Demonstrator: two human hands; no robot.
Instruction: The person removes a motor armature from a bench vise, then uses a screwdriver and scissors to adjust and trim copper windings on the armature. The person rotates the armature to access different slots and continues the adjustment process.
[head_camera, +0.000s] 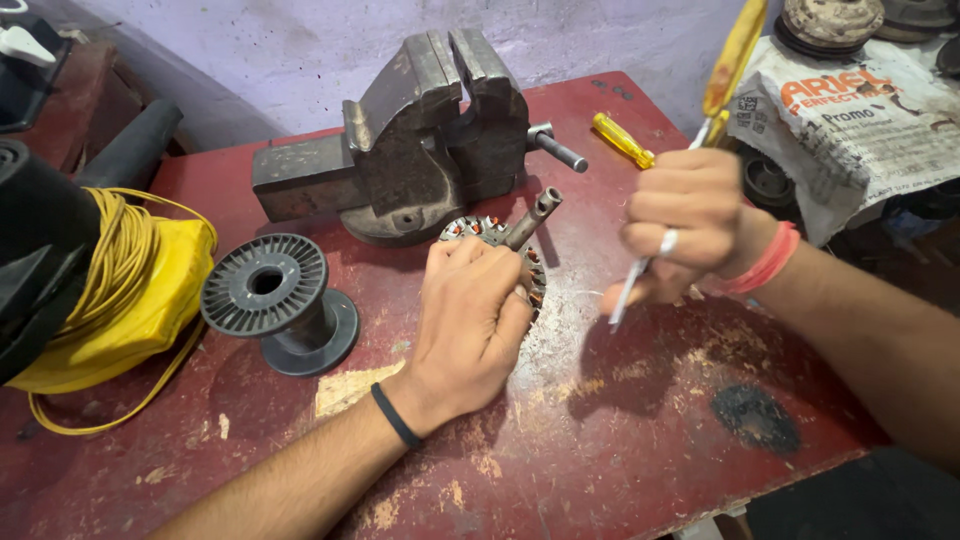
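My left hand lies over a round motor stator with copper windings and a metal shaft, pressing it to the worn red table. A black band circles that wrist. My right hand is raised just right of the stator and grips a screwdriver with a yellow translucent handle pointing up and its metal tip pointing down toward the table. That hand wears a ring and a red wristband.
A heavy grey bench vise stands behind the stator. A black empty wire spool and a yellow bundle with coiled yellow wire sit at left. A second yellow screwdriver lies at the back; a printed sack is at right.
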